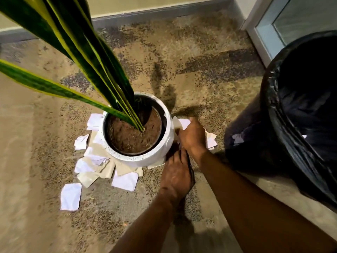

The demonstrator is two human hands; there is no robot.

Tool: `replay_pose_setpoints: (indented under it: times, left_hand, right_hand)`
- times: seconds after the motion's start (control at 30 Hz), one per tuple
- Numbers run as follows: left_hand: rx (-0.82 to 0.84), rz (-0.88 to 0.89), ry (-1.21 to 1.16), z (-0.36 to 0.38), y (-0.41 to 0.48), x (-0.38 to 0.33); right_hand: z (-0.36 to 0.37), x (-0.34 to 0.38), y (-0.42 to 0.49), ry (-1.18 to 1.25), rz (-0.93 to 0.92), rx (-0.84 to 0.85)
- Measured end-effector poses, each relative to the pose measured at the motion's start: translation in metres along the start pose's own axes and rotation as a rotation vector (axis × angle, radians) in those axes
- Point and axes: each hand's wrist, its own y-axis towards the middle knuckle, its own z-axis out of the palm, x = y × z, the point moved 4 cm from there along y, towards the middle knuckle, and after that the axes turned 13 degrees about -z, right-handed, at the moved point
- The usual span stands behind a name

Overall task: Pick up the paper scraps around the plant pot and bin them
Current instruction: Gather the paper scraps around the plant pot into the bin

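"When you looked down, what filled most of the view?"

"Mottled brown carpet (200, 52), running up to a grey skirting board. On my right stood the bin (300, 99), lined with a black bag, its mouth wide."

"And the plant?"

"Its long green, yellow-edged leaves (82, 57) rose towards me out of a round white pot (164, 143) that stood on the carpet, left of the bin and apart from it."

"Where was the paper?"

"The paper scraps (125, 180) lay on the floor in a ring at the pot's foot, white and beige, overlapping along its left and near sides. One white piece (71, 197) lay by itself a little further out. A few more (211, 140) lay on the pot's right, between it and the bin."

"Your hands?"

"My right hand (193, 136) was down on those right-side scraps, just beside the pot; I could not tell whether its fingers had closed on any. My left hand (176, 172) reached for the pot's base just beneath that wrist, fingers fairly straight and together, holding nothing that showed."
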Motion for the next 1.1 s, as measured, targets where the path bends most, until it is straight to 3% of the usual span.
replay_pose_setpoints:
  times: [0.13,0.3,0.47,0.6,0.7,0.9,1.1]
  left_hand:
    - [0.080,-0.021,-0.025,0.002,-0.003,0.000]
    - [0.187,-0.044,-0.038,0.001,-0.005,-0.004]
    - [0.254,-0.041,-0.017,-0.012,-0.003,-0.007]
    - [0.156,-0.098,-0.032,-0.029,-0.001,-0.005]
    - [0.085,-0.093,0.024,-0.031,0.002,-0.015]
    - [0.052,-0.057,0.020,-0.017,0.022,-0.031]
    - [0.197,0.002,0.215,-0.011,0.051,-0.028]
  right_hand:
    - [0.003,-0.002,0.007,0.026,0.108,0.058]
    - [0.005,-0.005,0.001,0.012,0.067,0.127]
    - [-0.019,-0.016,-0.003,0.108,0.106,0.015]
    - [-0.031,-0.033,-0.015,0.170,0.202,-0.126]
    - [-0.037,-0.039,-0.029,0.081,0.220,-0.219]
    - [-0.040,-0.047,-0.058,0.051,0.075,-0.345]
    - [-0.049,-0.055,-0.071,-0.037,0.030,-0.361]
